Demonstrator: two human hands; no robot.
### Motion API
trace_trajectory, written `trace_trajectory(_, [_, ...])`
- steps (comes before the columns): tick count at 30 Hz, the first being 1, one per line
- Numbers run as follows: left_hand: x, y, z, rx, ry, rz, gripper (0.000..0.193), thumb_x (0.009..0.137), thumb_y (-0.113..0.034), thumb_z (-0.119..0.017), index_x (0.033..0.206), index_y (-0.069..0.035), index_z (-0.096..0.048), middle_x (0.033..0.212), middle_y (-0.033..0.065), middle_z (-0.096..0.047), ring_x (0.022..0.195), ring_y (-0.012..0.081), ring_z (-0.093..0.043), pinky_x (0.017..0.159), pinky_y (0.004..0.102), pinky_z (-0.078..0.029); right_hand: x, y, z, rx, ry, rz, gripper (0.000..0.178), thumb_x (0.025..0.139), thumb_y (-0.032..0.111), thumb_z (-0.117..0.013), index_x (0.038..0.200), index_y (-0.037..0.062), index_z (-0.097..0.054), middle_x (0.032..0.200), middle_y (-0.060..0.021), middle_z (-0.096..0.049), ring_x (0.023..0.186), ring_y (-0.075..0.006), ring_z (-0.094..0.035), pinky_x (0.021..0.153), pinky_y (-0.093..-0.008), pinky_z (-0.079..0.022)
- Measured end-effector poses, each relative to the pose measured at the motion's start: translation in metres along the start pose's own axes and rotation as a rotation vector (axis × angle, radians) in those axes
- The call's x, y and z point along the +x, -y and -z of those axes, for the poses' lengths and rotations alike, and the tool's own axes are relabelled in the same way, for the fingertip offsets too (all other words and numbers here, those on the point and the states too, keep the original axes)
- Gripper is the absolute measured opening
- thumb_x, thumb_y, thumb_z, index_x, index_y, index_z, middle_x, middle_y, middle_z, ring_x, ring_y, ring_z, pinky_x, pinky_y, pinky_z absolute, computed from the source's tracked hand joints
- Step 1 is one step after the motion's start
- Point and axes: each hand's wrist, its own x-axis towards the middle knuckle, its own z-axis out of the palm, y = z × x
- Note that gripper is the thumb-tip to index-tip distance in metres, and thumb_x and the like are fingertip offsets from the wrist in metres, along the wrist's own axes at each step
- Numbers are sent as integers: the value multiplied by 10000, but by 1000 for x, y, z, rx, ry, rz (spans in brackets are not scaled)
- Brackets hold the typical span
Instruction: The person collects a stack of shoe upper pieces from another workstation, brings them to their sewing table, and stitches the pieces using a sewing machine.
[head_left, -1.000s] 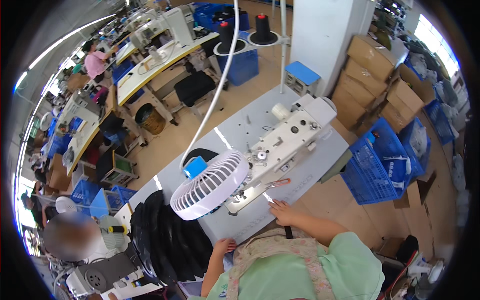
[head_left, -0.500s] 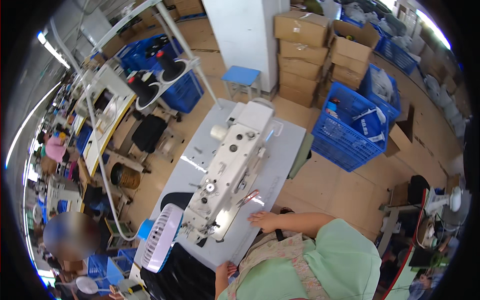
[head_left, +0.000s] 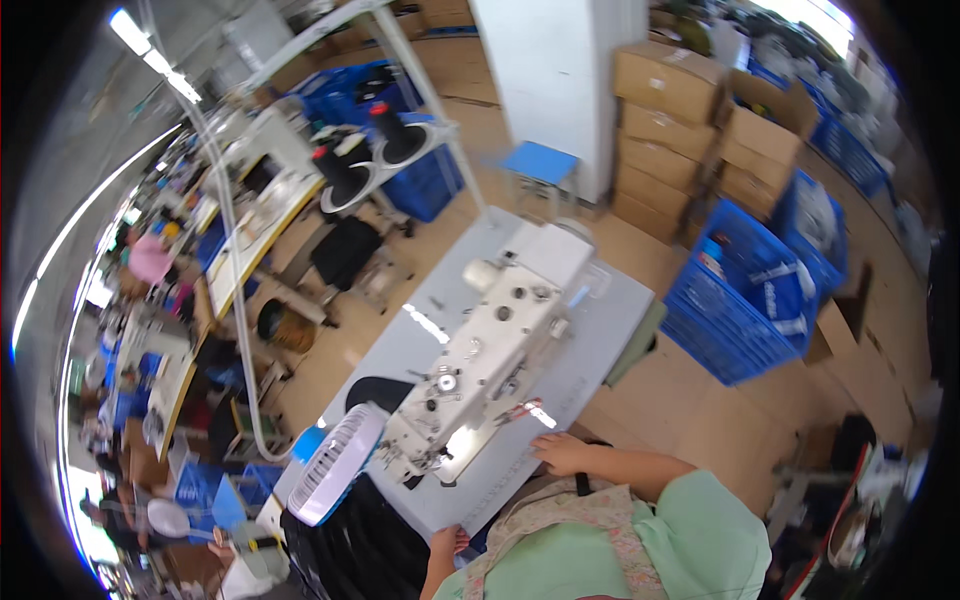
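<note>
Hands, two in number, were rested along the near long edge of one smooth grey table (head_left: 600, 340). The right hand (head_left: 560, 453) was laid palm down near that edge's middle, fingers loosely extended, with nothing seen held; the left hand (head_left: 448, 543) was placed by the near left corner, fingers curled, and whether anything was gripped could not be told. One sewing machine (head_left: 480, 350), long, boxy and white-cased, was mounted on the tabletop. One pair of red-handled scissors (head_left: 517, 411), blurred, was left between machine and right hand. Over the left end, one round slatted white fan (head_left: 345, 470) was hung near wrinkled, shiny black fabric (head_left: 365, 550). Two conical black thread spools (head_left: 398, 135) were carried beyond the far edge; past the right end, two blue lattice crates (head_left: 700, 325) were set
</note>
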Motion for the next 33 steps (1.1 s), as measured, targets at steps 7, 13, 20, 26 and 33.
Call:
trace_trajectory(7, [13, 8, -9, 85, -61, -37, 236, 810, -259, -600, 738, -39, -641, 691, 111, -686, 548, 204, -653, 534, 307, -527, -13, -6, -2, -108, 88, 17, 645, 750, 275, -649, 1348, 113, -471, 1471, -117, -355, 1359, -311, -330, 1078, -467, -333])
trace_trajectory(13, [16, 14, -12, 72, -87, -60, 245, 801, -260, -604, 740, -29, -659, 687, 109, -684, 544, 195, -646, 525, 295, -514, -8, -9, 5, -56, 132, 23, 659, 732, 225, -644, 1356, 110, -467, 1497, -110, -325, 1376, -299, -303, 1080, -495, -327])
trace_trajectory(20, [16, 27, -11, -43, -81, -167, 243, 798, -241, -602, 749, -13, -671, 668, 93, -671, 515, 164, -617, 500, 270, -491, -1, 3, 12, -51, 45, -26, 491, 753, 248, -619, 1223, 108, -588, 1333, -135, -522, 1193, -306, -504, 928, -486, -441])
trace_trajectory(26, [9, 26, -7, -40, 17, -224, 262, 811, -271, -610, 777, -19, -675, 715, 78, -673, 594, 152, -630, 559, 253, -495, -12, -34, -51, 54, 290, -300, 392, 744, 377, -625, 969, 65, -701, 843, -203, -675, 750, -349, -655, 697, -443, -522])
trace_trajectory(33, [15, 38, 0, -111, 108, -271, 283, 842, -297, -607, 832, -21, -671, 757, 74, -677, 648, 152, -638, 604, 256, -500, -56, -74, -93, -282, 389, -721, 541, 720, 459, -629, 991, -3, -710, 1013, -227, -676, 972, -343, -649, 858, -407, -504])
